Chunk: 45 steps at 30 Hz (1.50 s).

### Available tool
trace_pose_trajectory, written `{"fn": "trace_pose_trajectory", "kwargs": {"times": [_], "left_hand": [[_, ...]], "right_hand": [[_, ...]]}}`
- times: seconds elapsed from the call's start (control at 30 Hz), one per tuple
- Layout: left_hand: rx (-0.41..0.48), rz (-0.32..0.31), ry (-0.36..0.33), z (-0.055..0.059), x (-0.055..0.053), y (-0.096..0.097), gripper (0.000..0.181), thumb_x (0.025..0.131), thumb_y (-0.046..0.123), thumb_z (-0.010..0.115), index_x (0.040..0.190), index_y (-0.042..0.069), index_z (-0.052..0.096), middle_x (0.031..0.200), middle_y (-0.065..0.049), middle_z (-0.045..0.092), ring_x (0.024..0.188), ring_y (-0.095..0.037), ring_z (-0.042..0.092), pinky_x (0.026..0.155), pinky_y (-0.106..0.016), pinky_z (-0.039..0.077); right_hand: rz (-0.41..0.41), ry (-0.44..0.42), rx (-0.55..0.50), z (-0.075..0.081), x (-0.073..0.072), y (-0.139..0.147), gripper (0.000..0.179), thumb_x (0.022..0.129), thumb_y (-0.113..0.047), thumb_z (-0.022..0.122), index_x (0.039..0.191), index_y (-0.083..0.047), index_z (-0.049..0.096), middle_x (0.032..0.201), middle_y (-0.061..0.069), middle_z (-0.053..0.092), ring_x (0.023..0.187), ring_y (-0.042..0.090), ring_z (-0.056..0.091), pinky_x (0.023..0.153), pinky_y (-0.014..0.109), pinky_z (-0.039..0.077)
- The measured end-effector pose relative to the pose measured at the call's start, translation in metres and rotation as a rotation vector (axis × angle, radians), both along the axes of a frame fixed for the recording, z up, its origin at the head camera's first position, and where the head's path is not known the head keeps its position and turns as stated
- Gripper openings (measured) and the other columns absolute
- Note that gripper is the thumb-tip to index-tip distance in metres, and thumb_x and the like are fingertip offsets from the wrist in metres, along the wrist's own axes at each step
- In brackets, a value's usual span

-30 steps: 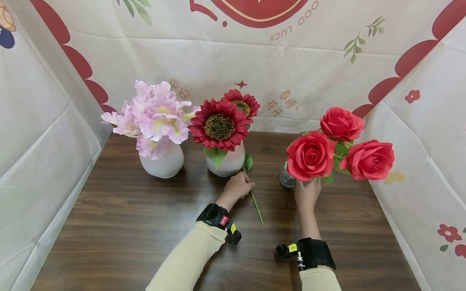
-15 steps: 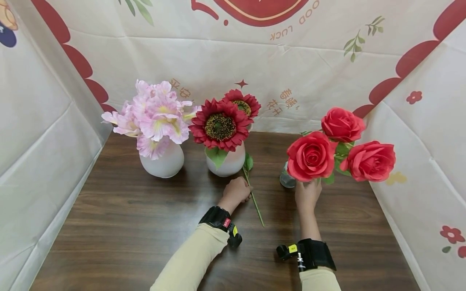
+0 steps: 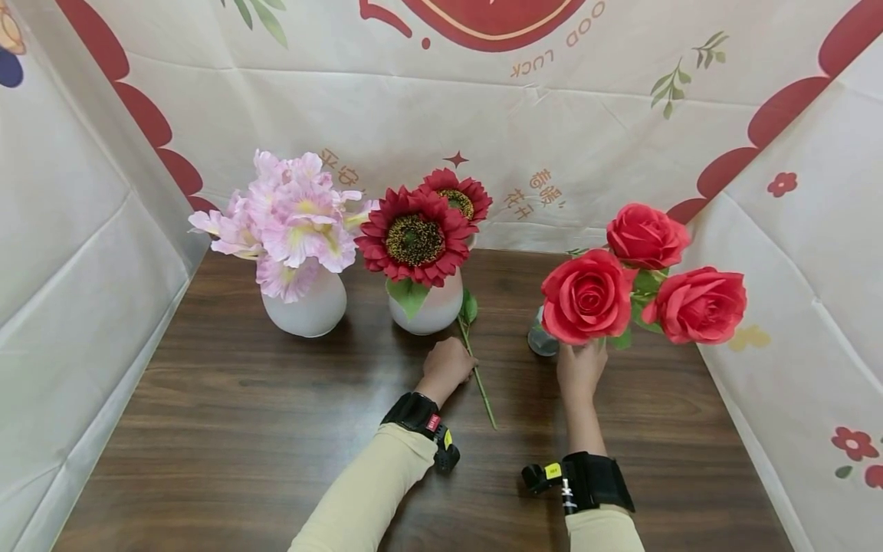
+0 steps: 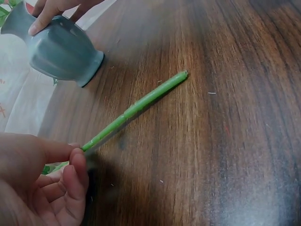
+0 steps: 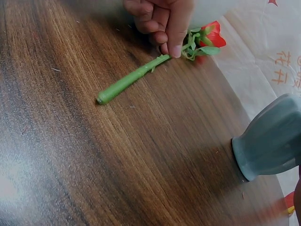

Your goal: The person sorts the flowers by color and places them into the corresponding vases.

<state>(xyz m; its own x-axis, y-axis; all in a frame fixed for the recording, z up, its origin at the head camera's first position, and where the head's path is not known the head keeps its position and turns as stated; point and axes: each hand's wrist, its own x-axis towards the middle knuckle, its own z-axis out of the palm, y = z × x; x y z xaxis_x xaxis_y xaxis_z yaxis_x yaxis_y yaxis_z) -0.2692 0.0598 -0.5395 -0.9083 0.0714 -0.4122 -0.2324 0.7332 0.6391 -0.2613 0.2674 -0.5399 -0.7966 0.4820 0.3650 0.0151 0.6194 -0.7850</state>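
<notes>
My left hand [image 3: 447, 363] pinches a green flower stem [image 4: 136, 109] between thumb and fingertips. The stem [image 3: 485, 396] slants over the table beside the middle vase, its cut end toward me. In the right wrist view this stem runs to a small red flower head [image 5: 211, 35] with green leaves; the head view hides that bloom behind the vase. My right hand [image 3: 582, 372] grips a grey-blue vase [image 4: 63, 52], which stands on the table. Three big red roses [image 3: 589, 297] rise above it and cover most of the vase in the head view.
At the left stands a white round vase [image 3: 306, 307] of pink-lilac flowers [image 3: 303, 215]. Next to it, another white vase [image 3: 431, 307] bears two dark red sunflowers [image 3: 415, 239]. Printed white cloth [image 3: 386, 115] rises behind and on both sides of the wooden table [image 3: 262, 429].
My left hand has slid a little down along the stem, toward me, away from the middle vase. The right hand and the roses stay where they were.
</notes>
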Motion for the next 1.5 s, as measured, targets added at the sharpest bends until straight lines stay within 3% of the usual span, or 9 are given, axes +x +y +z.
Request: {"fn": "trace_pose_trajectory", "kwargs": {"times": [0.23, 0.43, 0.53, 0.77, 0.9, 1.13, 1.23, 1.5], "left_hand": [[0.008, 0.003, -0.002, -0.001, 0.001, 0.001, 0.035, 0.093, 0.028, 0.070, 0.061, 0.013, 0.072, 0.051, 0.004, 0.062, 0.049, -0.010, 0.059, 0.051, -0.024, 0.044], [0.014, -0.008, -0.009, -0.003, 0.000, 0.000, 0.037, 0.093, 0.026, 0.069, 0.058, 0.013, 0.069, 0.050, 0.004, 0.060, 0.047, -0.010, 0.057, 0.049, -0.022, 0.042], [0.108, 0.019, -0.007, -0.005, 0.001, -0.002, 0.028, 0.094, 0.024, 0.067, 0.069, 0.012, 0.064, 0.056, 0.003, 0.062, 0.049, -0.009, 0.059, 0.051, -0.020, 0.045], [0.530, 0.169, -0.097, -0.011, 0.000, 0.001, 0.011, 0.098, 0.012, 0.061, 0.090, 0.007, 0.054, 0.081, -0.009, 0.069, 0.054, -0.007, 0.062, 0.052, -0.020, 0.056], [0.636, 0.164, -0.092, -0.005, 0.001, 0.001, 0.006, 0.099, 0.011, 0.058, 0.101, 0.005, 0.056, 0.089, -0.014, 0.074, 0.059, -0.008, 0.063, 0.057, -0.023, 0.058], [0.843, 0.150, -0.127, 0.002, -0.001, 0.003, 0.019, 0.101, 0.005, 0.054, 0.117, -0.003, 0.057, 0.102, -0.025, 0.073, 0.064, -0.007, 0.064, 0.062, -0.024, 0.059], [0.891, 0.137, -0.127, 0.003, -0.002, 0.003, 0.020, 0.101, 0.004, 0.053, 0.119, -0.004, 0.057, 0.107, -0.027, 0.072, 0.068, -0.007, 0.066, 0.063, -0.022, 0.057], [0.862, 0.066, -0.013, 0.012, -0.001, 0.001, 0.018, 0.102, 0.008, 0.054, 0.117, 0.000, 0.057, 0.113, -0.022, 0.072, 0.097, -0.028, 0.074, 0.071, -0.026, 0.058]], "right_hand": [[0.000, 0.001, -0.008, 0.000, 0.001, -0.001, 0.030, 0.091, -0.012, 0.063, 0.116, 0.004, 0.064, 0.126, 0.025, 0.061, 0.124, 0.045, 0.052, 0.109, 0.056, 0.038], [-0.001, -0.010, -0.029, 0.000, 0.000, -0.001, 0.032, 0.093, -0.013, 0.063, 0.121, 0.003, 0.062, 0.127, 0.023, 0.061, 0.125, 0.043, 0.052, 0.109, 0.056, 0.038], [0.000, -0.007, -0.024, -0.001, 0.000, -0.001, 0.032, 0.093, -0.012, 0.063, 0.120, 0.003, 0.062, 0.127, 0.024, 0.061, 0.125, 0.044, 0.052, 0.109, 0.056, 0.038], [0.006, -0.006, -0.023, -0.001, 0.000, 0.001, 0.032, 0.093, -0.012, 0.064, 0.122, 0.002, 0.061, 0.128, 0.023, 0.060, 0.126, 0.044, 0.052, 0.109, 0.056, 0.038], [0.003, -0.002, -0.009, -0.002, -0.001, 0.001, 0.031, 0.092, -0.010, 0.064, 0.120, 0.004, 0.061, 0.127, 0.025, 0.060, 0.124, 0.046, 0.052, 0.108, 0.057, 0.038], [0.009, 0.017, 0.000, -0.002, 0.000, 0.001, 0.032, 0.092, -0.011, 0.064, 0.120, 0.004, 0.062, 0.126, 0.025, 0.060, 0.124, 0.046, 0.052, 0.107, 0.057, 0.038], [0.013, 0.028, 0.009, -0.002, -0.001, 0.002, 0.031, 0.092, -0.010, 0.064, 0.119, 0.005, 0.062, 0.125, 0.026, 0.060, 0.122, 0.047, 0.052, 0.106, 0.058, 0.038], [0.003, 0.027, 0.007, -0.002, 0.000, 0.001, 0.033, 0.091, -0.008, 0.064, 0.120, 0.005, 0.062, 0.127, 0.026, 0.060, 0.124, 0.046, 0.051, 0.108, 0.057, 0.038]]}}
